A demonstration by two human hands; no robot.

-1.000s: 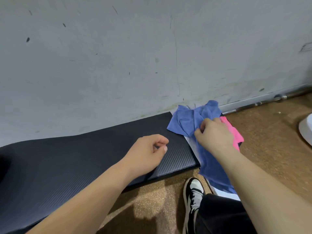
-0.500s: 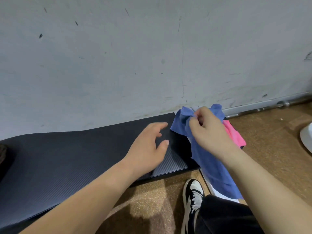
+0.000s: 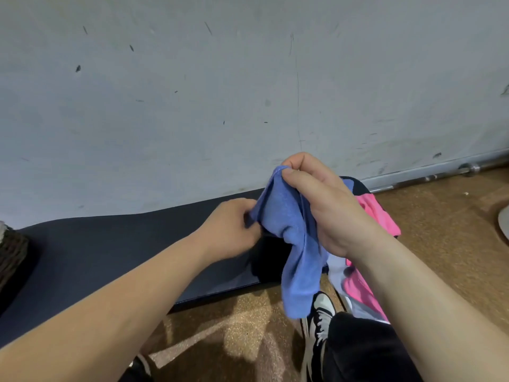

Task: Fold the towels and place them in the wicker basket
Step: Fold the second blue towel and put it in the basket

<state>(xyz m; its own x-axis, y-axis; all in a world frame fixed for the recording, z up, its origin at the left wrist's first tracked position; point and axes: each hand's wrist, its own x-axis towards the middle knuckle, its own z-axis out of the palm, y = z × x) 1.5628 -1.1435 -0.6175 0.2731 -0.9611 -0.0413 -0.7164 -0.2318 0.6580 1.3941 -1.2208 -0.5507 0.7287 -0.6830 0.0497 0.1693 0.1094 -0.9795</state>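
A blue towel [image 3: 297, 249] hangs crumpled in the air above the right end of a black mat [image 3: 110, 249]. My right hand [image 3: 327, 205] pinches its top corner between thumb and fingers. My left hand [image 3: 231, 230] grips the towel's left edge, a little lower. A pink towel [image 3: 377, 216] lies behind my right hand on a white sheet [image 3: 337, 274], partly hidden by my forearm. At the far left edge, a dark wicker basket [image 3: 11, 255] shows only as a sliver.
A scuffed grey wall [image 3: 248, 92] rises right behind the mat. Brown cork-like floor [image 3: 440, 230] spreads to the right, with a metal bar [image 3: 440, 175] along the wall base and a white round object [image 3: 504, 221] at the right edge. My shoe [image 3: 319, 321] is below the towel.
My right hand has lifted the blue towel off the pile and up into the air. My left hand has moved right from the mat and taken hold of the towel's edge.
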